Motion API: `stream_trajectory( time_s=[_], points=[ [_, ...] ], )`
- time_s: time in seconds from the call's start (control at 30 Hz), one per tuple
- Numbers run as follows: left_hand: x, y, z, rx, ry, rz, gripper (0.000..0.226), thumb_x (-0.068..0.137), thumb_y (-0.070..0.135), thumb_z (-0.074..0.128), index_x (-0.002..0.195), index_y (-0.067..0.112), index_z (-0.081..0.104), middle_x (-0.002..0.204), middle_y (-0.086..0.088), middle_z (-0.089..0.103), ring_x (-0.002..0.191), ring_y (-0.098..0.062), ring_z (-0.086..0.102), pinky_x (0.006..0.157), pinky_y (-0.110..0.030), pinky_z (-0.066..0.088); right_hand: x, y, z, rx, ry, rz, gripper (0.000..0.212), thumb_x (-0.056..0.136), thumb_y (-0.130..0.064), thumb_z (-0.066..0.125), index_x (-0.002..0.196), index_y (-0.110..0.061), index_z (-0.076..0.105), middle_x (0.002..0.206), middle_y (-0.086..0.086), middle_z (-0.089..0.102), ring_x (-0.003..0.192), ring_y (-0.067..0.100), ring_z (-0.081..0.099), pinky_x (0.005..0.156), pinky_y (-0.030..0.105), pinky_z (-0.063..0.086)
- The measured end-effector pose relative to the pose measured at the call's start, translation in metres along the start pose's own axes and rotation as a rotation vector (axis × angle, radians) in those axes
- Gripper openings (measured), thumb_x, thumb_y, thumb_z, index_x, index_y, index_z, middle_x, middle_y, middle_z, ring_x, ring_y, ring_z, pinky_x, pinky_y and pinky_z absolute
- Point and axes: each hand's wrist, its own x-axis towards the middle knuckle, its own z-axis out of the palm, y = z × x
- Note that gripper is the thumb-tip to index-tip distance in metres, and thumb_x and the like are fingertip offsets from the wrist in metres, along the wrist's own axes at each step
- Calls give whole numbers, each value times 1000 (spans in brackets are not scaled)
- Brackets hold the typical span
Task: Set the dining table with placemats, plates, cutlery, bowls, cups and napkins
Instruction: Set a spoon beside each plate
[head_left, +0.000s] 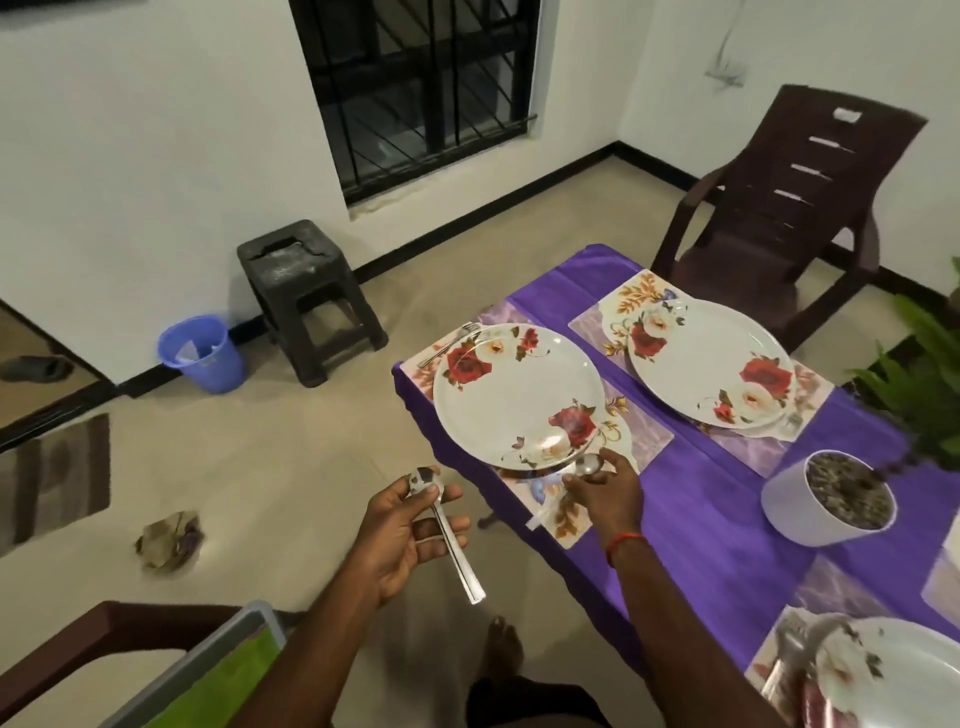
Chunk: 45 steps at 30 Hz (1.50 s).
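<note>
At plate's (514, 400) five o'clock, right hand (605, 493) seemingly pinches a spoon (589, 464) and could knock the rim; left hand (402, 535) grips second spoon (453, 540).

Table (701, 530): left plate (519, 395) lies on left placemat (647, 434) at the table's left edge, with a fork (450, 342) on the mat at the plate's far-left rim. To its right, right plate (711, 364) lies on right placemat (592, 322), a pot (826, 501) stands nearer and right of both, and a third plate (893, 680) sits at the near right corner. Right hand (602, 493) holds spoon A (589, 464) just before the left plate's near rim, while left hand (405, 535) holds spoon B (452, 540) over the floor left of the table. A chair (779, 208) stands behind the table's far end, and a stool (306, 296) stands by the far wall with a bin (202, 353) to its left.
</note>
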Motion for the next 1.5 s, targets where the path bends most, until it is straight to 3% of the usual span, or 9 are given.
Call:
stream_trajectory(
  time_s=[0.1,0.2,0.33,0.53,0.73,1.1,1.3,1.4,1.5],
  points=[
    [14,10,9,60,2,-6,26,102,9,56,128,8,60,114,-18,74,90,-44,73,82,-59,60,23,14,-6,-89,61,32,68,64,-8,93,124,-13,64,109,11,71,98,29,67,79,37,57],
    [30,19,18,97,13,-19,26,102,10,57,127,8,60,113,-17,75,96,-47,72,83,-59,60,36,19,-4,-142,58,48,67,64,-9,93,123,-14,63,108,9,69,97,27,63,78,31,50],
    [51,24,30,131,22,-47,28,102,11,57,130,8,59,113,-17,75,101,-49,70,84,-60,59,48,30,-2,-182,54,49,66,67,-13,92,126,-16,62,115,10,70,106,30,66,88,36,55],
    [74,21,51,152,-22,-103,27,101,10,58,128,10,61,113,-18,75,97,-44,73,79,-58,61,52,34,1,-309,-16,41,62,71,-42,84,125,-31,55,111,8,70,100,29,66,85,41,57],
    [84,21,68,206,-67,-110,26,101,11,59,127,10,61,113,-17,75,95,-43,74,87,-63,57,50,37,0,-433,-17,-41,51,84,-53,71,127,-39,46,111,1,71,96,27,67,81,40,57],
    [94,33,69,226,-91,-131,24,101,12,59,124,12,62,113,-16,75,96,-45,73,86,-64,57,52,33,2,-460,-10,-61,52,91,-49,68,135,-36,45,114,2,72,101,28,67,82,36,54],
    [108,40,59,166,-88,-176,24,100,11,60,124,8,62,114,-20,74,96,-47,73,80,-62,60,53,33,1,-321,-7,-33,64,89,-46,71,144,-34,40,105,-5,71,87,16,69,82,36,58],
    [115,49,55,159,-118,-196,25,99,11,60,124,8,61,112,-20,74,96,-48,72,78,-61,60,53,31,0,-126,73,1,68,90,-35,73,147,-32,35,99,-5,71,83,14,70,79,44,61],
    [127,68,47,172,-157,-202,23,101,10,57,124,10,58,114,-20,74,98,-50,71,82,-64,58,51,4,7,-105,216,-45,64,93,-29,71,148,-26,37,81,2,69,72,15,68,70,42,62]
  ],
)
